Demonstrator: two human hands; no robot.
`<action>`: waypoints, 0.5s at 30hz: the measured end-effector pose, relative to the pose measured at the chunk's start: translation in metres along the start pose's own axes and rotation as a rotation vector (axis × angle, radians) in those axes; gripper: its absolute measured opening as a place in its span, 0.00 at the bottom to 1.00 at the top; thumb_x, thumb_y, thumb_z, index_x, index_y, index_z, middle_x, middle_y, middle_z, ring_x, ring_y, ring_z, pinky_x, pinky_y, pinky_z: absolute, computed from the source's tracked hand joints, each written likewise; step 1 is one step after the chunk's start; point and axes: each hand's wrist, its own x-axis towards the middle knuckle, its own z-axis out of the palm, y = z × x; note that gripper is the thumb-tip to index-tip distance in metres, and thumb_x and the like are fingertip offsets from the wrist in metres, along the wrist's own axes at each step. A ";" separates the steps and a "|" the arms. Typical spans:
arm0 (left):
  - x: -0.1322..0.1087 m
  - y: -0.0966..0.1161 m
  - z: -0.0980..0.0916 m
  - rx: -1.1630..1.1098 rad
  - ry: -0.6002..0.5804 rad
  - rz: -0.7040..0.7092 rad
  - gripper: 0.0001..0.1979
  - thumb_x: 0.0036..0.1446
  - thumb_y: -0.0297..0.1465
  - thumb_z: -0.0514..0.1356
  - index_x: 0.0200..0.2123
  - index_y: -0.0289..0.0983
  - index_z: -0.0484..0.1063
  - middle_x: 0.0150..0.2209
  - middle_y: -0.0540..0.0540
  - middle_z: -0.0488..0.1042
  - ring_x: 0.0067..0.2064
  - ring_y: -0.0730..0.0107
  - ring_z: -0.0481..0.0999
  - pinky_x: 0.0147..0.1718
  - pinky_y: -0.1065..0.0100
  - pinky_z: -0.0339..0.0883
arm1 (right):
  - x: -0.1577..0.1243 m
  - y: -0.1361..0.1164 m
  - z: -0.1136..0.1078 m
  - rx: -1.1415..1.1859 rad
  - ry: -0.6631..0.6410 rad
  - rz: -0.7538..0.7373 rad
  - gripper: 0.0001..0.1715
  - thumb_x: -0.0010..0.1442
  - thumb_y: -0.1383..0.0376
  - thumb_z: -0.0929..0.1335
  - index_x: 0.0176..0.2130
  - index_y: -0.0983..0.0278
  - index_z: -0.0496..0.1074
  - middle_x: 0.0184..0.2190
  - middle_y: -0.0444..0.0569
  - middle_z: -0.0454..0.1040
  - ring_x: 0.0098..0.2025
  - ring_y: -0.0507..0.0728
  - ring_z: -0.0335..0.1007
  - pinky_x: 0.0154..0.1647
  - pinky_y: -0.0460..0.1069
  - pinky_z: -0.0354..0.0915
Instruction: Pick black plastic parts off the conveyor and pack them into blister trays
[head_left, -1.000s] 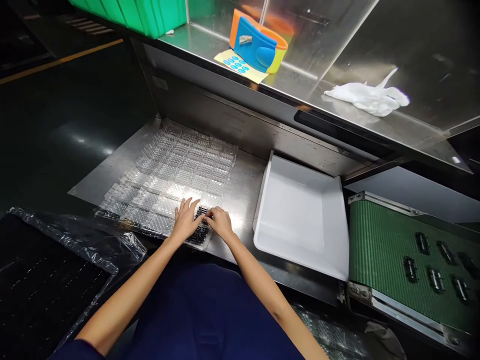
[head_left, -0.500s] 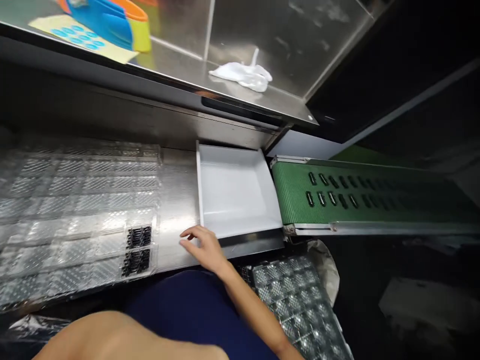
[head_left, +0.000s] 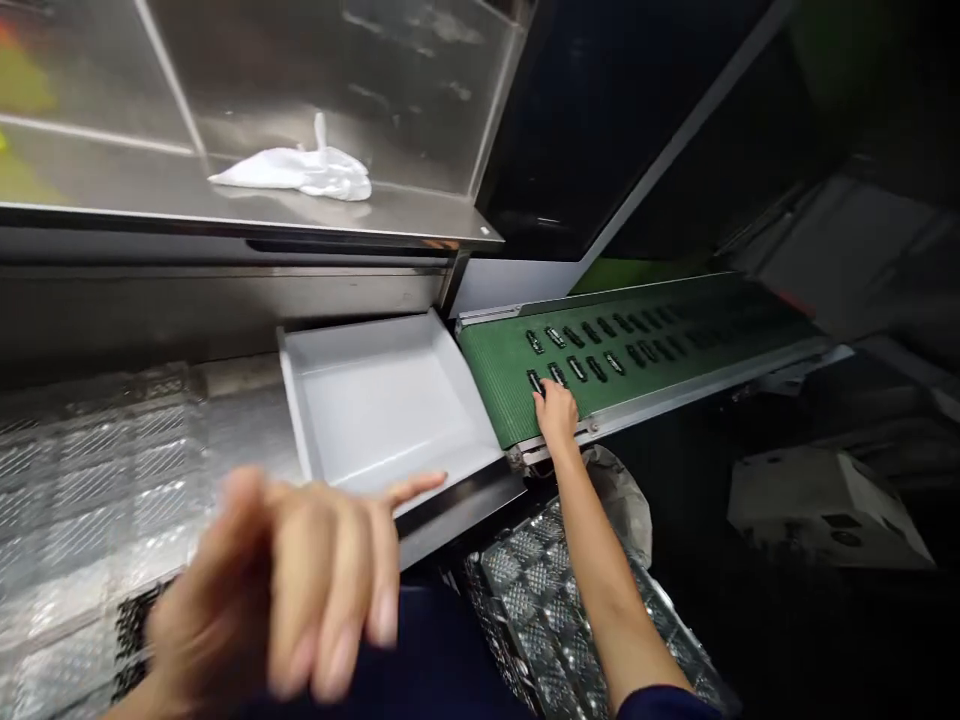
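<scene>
My right hand [head_left: 556, 408] reaches onto the green conveyor belt [head_left: 499, 385], its thumb and fingertips closed around the front end of a small black part [head_left: 535, 380] at the near corner of two rows. Each black part is short, narrow and glossy; its exact kind is not clear. Close to the camera, my left hand [head_left: 300, 580] is blurred, with its fingers drooping, the little finger stretched out, and nothing visible in it. Behind it lies a clear plastic compartment tray [head_left: 161, 425], partly hidden, holding black parts [head_left: 135, 630] in its near compartments.
A white shallow bin [head_left: 382, 400] sits between the clear tray and the belt. Below the belt are stacked clear trays [head_left: 525, 590] and a pale plastic bag [head_left: 622, 500]. A steel shelf [head_left: 420, 215] with a white crumpled cloth or bag [head_left: 300, 172] overhangs the back.
The view has swung right. My right hand has moved from beside the white bin to the black parts on the belt. My left hand has risen into view near the camera.
</scene>
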 end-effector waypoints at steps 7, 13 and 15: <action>0.120 -0.078 0.072 0.276 -0.228 0.088 0.25 0.43 0.39 0.70 0.48 0.44 0.75 0.54 0.42 0.74 0.59 0.47 0.66 0.60 0.53 0.52 | -0.020 -0.025 -0.021 0.173 -0.343 -0.383 0.09 0.53 0.61 0.74 0.36 0.60 0.79 0.32 0.44 0.78 0.32 0.54 0.73 0.36 0.46 0.68; 0.127 -0.106 0.069 0.030 -0.183 -0.165 0.14 0.59 0.40 0.59 0.42 0.39 0.77 0.24 0.51 0.69 0.24 0.70 0.66 0.27 0.69 0.63 | 0.065 -0.022 -0.013 0.123 -0.222 -0.226 0.12 0.67 0.60 0.65 0.42 0.65 0.75 0.40 0.49 0.76 0.41 0.56 0.73 0.43 0.52 0.69; 0.118 -0.100 0.060 -0.102 -0.145 -0.243 0.16 0.60 0.40 0.58 0.46 0.37 0.75 0.28 0.50 0.70 0.24 0.73 0.65 0.26 0.71 0.63 | 0.099 -0.016 -0.006 0.083 -0.147 -0.112 0.12 0.66 0.61 0.66 0.46 0.67 0.72 0.46 0.52 0.73 0.46 0.57 0.72 0.48 0.56 0.69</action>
